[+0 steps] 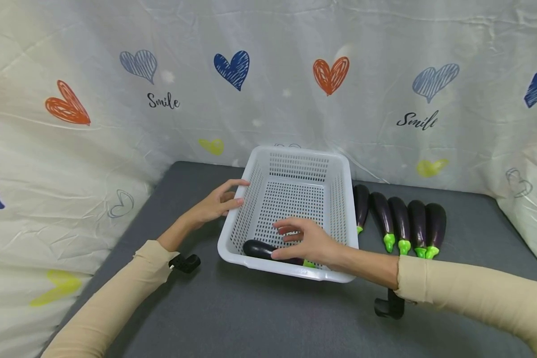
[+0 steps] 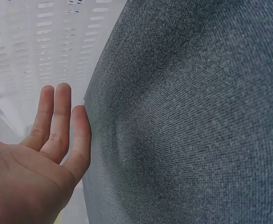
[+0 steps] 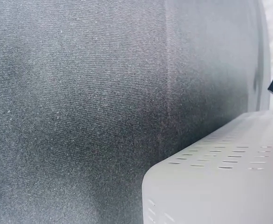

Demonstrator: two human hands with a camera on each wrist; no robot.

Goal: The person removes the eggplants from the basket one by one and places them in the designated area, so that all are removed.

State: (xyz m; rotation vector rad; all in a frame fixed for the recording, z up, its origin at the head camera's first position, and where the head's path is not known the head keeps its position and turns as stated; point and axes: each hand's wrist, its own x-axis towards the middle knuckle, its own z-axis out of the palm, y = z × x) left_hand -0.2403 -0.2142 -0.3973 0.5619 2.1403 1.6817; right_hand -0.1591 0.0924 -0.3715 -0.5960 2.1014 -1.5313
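A white perforated plastic basket (image 1: 277, 267) stands tilted slightly in the head view on the grey cloth-covered table (image 1: 250, 318). One dark purple eggplant (image 1: 257, 248) with a green cap lies inside along the near wall. My right hand (image 1: 311, 241) is over this eggplant, thumb at its upper side, the other fingers spread and loosely bent above the basket floor. At the left rim, my left hand (image 1: 212, 204) touches the basket with two fingertips; the left wrist view shows its fingers (image 2: 62, 116) fairly straight beside the outer wall. The right wrist view leaves my right hand out.
Right of the basket, several more eggplants (image 1: 400, 219) lie side by side, green caps toward me; the leftmost one (image 1: 361, 204) is close against the basket wall. A pale curtain (image 1: 286, 119) printed with hearts hangs behind the table and along its left side.
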